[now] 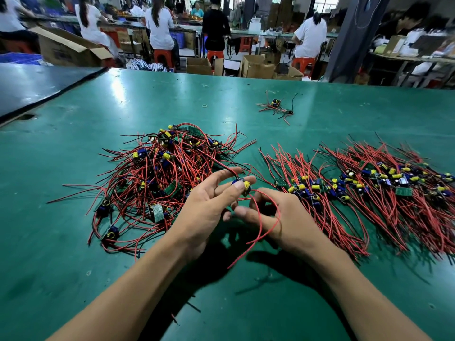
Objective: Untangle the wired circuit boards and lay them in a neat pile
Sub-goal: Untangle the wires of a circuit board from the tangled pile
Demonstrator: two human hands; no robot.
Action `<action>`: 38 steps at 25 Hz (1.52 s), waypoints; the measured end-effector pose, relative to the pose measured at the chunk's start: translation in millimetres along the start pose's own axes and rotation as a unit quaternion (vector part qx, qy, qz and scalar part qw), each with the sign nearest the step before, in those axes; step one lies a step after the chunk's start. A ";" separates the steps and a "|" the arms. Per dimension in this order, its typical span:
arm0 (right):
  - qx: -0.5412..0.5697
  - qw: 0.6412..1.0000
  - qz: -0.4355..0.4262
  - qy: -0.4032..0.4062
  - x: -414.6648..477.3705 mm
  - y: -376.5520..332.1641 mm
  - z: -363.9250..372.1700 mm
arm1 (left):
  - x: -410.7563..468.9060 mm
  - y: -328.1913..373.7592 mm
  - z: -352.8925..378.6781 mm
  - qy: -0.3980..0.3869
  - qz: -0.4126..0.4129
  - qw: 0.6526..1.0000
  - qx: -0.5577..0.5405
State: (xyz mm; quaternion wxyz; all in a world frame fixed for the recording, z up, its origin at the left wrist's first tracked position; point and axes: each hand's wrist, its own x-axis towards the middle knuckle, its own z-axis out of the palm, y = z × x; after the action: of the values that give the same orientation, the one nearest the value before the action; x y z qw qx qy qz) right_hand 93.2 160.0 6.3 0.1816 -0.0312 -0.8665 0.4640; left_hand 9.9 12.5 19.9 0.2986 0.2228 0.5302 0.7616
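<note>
A tangled heap of small circuit boards [162, 173] with red and black wires and yellow capacitors lies left of centre on the green table [73, 267]. My left hand [209, 207] pinches one board [245, 186] between thumb and fingers just right of the heap. My right hand [283, 217] is beside it, fingers curled around that board's red wires [264, 230], which loop down toward me. To the right, boards lie in neat rows with wires aligned: one pile [312, 190] near my right hand, another pile [406, 183] farther right.
A few stray wired boards [277, 107] and a rubber band [204, 105] lie farther back on the table. A dark table [37, 87] adjoins at the left. Beyond the far edge are cardboard boxes [256, 67], red stools and several seated people at benches.
</note>
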 end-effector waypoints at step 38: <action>0.435 0.880 0.176 -0.080 2.8 -4.9 -7.2 | -6.0 -2.4 5.4 -0.076 -0.133 0.986 -0.061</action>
State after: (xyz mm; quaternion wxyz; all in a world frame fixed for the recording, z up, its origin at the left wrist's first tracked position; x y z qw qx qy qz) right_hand 93.7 163.5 14.8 0.0228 -0.0637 -0.5696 0.8191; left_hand 18.3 12.6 19.4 0.4497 0.1889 0.4830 0.7272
